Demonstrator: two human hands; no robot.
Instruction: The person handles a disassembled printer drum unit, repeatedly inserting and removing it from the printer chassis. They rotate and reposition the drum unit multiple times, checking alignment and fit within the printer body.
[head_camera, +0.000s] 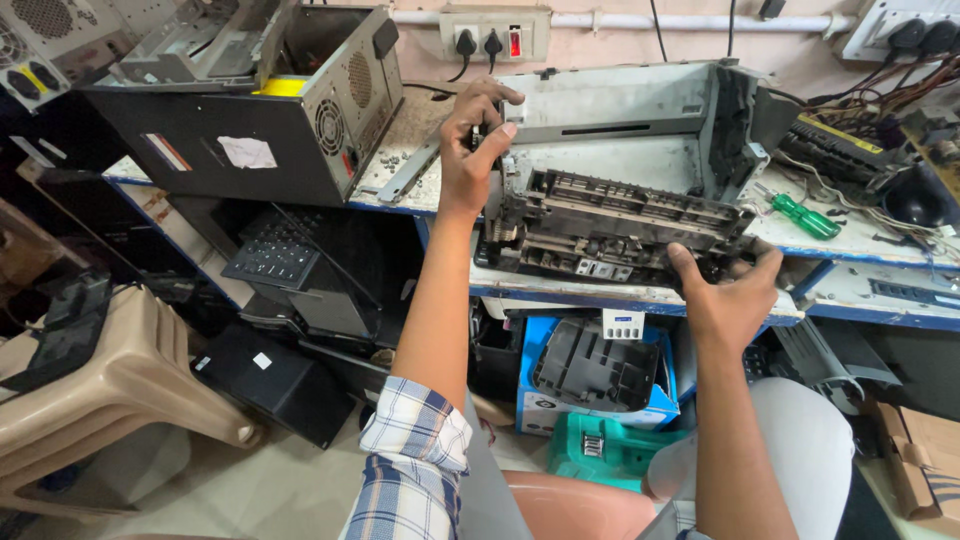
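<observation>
**Two hands on a stripped printer frame**

Two bare hands hold an opened printer chassis (620, 190) that sits on the white, blue-edged surface (560, 292), close to its front edge. The chassis is the biggest thing there: a grey metal back wall and side panel stand up behind, and a dark plastic mechanism block (610, 225) with ribs and rollers lies across the front.

Left of it, on the same surface, a desktop computer case (250, 110) lies on its side, its vented rear facing the printer. Below the surface are a beige plastic stool (120, 385), a black keyboard (275, 250) propped at an angle, a blue box (655, 400) holding a black plastic part (595, 370), and a green box (600, 450) under that.

The left hand (470, 150) reaches up to the left end of the chassis; its grip is closed on the upright edge there, thumb in front and fingers curled over the top. The right hand (730, 295) is at the front right corner of the mechanism block, palm up, its grip cupping the lower edge with the thumb pressed on the front face.

A green-handled screwdriver (805, 215) lies on the surface just right of the chassis, apart from both hands. Small screws (395, 160) are scattered between the computer case and the printer.
</observation>
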